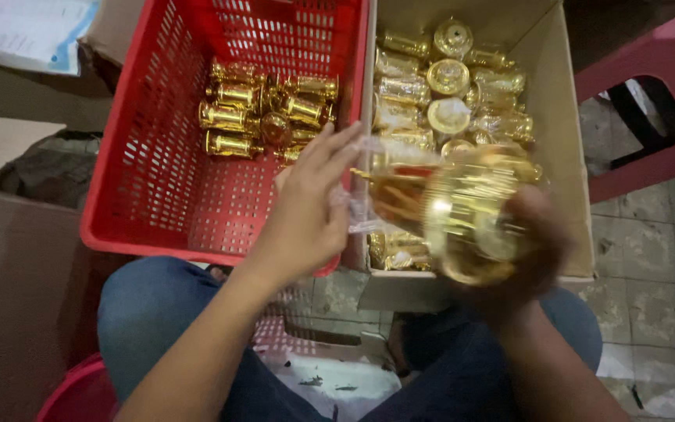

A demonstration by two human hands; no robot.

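**Gold ornament held between a red basket and a cardboard box**

Head view: the person sits with knees in blue jeans under the work. The right hand is wrapped around a shiny gold ornament, a rounded, cup-like piece that is blurred; its fingers are closed on the far side of it and mostly hidden, the palm cupping it from below and to the right. The ornament sits over the near edge of the cardboard box, above the right knee.

The left hand reaches across from the left, fingers stretched out and loosely spread, their tips touching a piece of clear plastic wrap that clings to the ornament's left side. Whether the fingers pinch the wrap cannot be told.

Behind the left hand stands a red plastic basket with a cluster of bare gold pieces lying in its far half. The cardboard box just beside it, on the right, is packed with similar gold pieces in clear wrapping.

A pink plastic stool stands at the right on the tiled floor. Flattened cardboard lies at the left.
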